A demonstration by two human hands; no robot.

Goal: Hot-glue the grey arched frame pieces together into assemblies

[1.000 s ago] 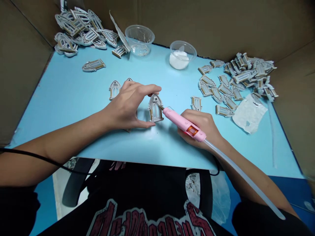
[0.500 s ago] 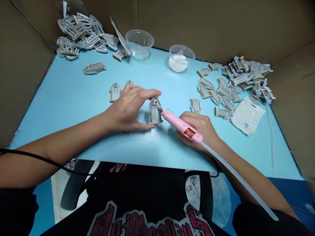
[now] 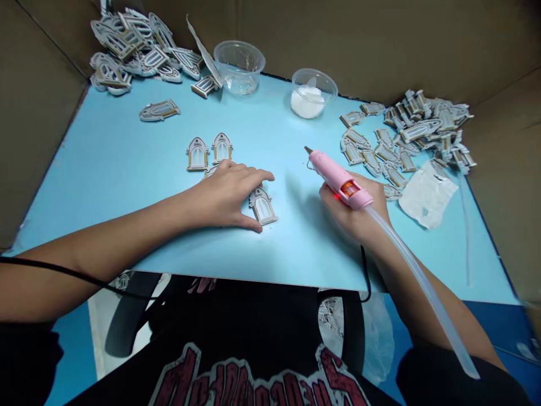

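My left hand (image 3: 230,194) rests low over the table, thumb and forefinger spread apart. Between them a small arched window piece (image 3: 262,206), white with gold edges, lies tilted on the tabletop; whether the thumb touches it I cannot tell. Beyond that hand lie two similar arched pieces, one on the left (image 3: 197,154) and one on the right (image 3: 222,148), and another is partly covered by my fingers. My right hand (image 3: 359,206) is wrapped round a pink hot glue gun (image 3: 333,172), its nozzle pointing up and left. A long translucent glue stick (image 3: 422,287) sticks out of its back.
A heap of window pieces (image 3: 135,48) fills the far left corner, another heap (image 3: 435,124) the right. Two clear plastic tubs stand at the back, one (image 3: 239,67) beside a flap, one (image 3: 308,101) with white material. A crumpled white packet (image 3: 426,194) lies right.
The window piece has gone from standing upright in my left fingers to lying on the table. My right hand has drawn the glue gun up and right, away from it.
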